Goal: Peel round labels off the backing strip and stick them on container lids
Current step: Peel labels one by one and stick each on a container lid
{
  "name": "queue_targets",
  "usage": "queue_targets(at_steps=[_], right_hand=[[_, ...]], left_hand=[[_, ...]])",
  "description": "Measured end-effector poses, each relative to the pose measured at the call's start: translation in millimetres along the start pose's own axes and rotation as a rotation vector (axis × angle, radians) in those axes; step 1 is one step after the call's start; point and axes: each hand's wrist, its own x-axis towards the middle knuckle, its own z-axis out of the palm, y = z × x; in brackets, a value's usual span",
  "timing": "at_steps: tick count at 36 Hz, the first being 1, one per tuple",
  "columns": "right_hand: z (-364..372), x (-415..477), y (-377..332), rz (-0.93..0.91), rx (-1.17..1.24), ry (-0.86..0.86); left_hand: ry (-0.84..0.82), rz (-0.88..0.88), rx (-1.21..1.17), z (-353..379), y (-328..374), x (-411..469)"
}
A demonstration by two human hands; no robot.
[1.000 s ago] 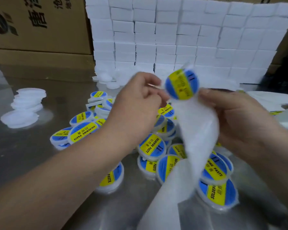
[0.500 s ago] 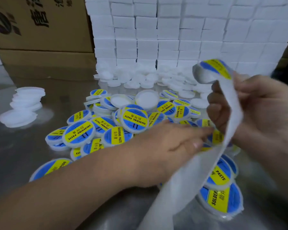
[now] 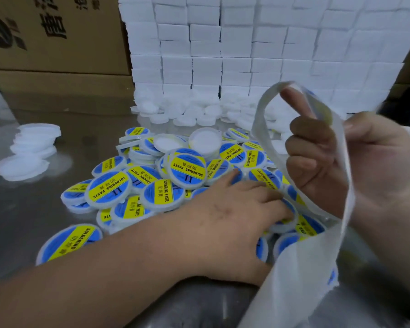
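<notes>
L hand [image 3: 232, 209] fingers flat, pressing on labelled lids [image 3: 187, 171] on worktop [image 3: 21, 216]: heap could slide under push. R hand [image 3: 369, 166] fingers curled round backing strip [image 3: 317, 245]; label [image 3: 326, 114] at top bend by forefinger could lift, stick to skin. Around: bare lids [image 3: 31, 147] far L, white boxes [image 3: 246, 43] behind; heap blocks reach to back.

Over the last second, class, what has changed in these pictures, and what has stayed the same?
The left hand came down from the backing strip onto the pile of labelled lids, fingers flat. The right hand still holds the strip raised.
</notes>
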Motion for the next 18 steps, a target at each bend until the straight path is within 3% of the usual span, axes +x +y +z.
queue_targets(at_steps=[2, 9, 12, 15, 18], right_hand=[[0, -6, 13, 0.007, -0.133, -0.071], [3, -4, 23, -0.122, -0.362, 0.228], [8, -6, 24, -0.133, -0.349, 0.251], [9, -7, 26, -0.151, -0.326, 0.267], [10, -9, 26, -0.128, -0.341, 0.259]], left_hand=[[0.022, -0.078, 0.031, 1, 2, 1], [0.112, -0.349, 0.18, -4, -16, 6], [0.186, -0.119, 0.052, -8, -10, 6], [0.083, 0.166, -0.004, 0, 0, 5], [0.002, 0.116, 0.068, 5, 1, 4]])
